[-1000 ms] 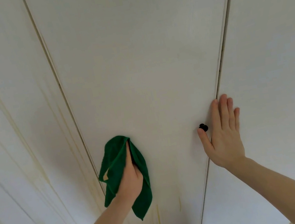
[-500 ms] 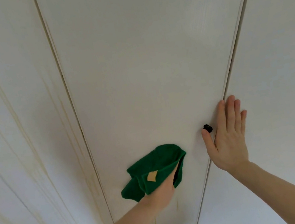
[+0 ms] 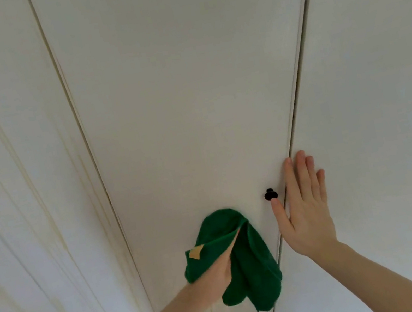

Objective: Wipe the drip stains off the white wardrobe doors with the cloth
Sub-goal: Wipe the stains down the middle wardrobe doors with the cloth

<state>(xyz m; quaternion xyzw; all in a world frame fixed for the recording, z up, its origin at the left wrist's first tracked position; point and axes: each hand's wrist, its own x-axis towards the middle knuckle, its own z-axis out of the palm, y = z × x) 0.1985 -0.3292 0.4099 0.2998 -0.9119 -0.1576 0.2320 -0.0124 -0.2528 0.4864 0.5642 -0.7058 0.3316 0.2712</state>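
The left hand [image 3: 220, 268] is mostly buried in the green cloth [image 3: 240, 257], gripping it against the middle wardrobe door [image 3: 184, 104]; its fingers are hidden. Since 0.5 s ago the cloth has swung upright, nearer the black knob [image 3: 270, 194]. The right hand [image 3: 305, 210] stays open, flat across the door seam.

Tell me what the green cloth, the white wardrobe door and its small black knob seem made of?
Green cloth: soft, fuzzy fabric, probably microfibre; it drapes limply and bears a tan label. White wardrobe door: matt painted or laminated board, likely wood-based; faint grain shows. Small black knob: dark, smooth; metal or plastic, cannot tell.
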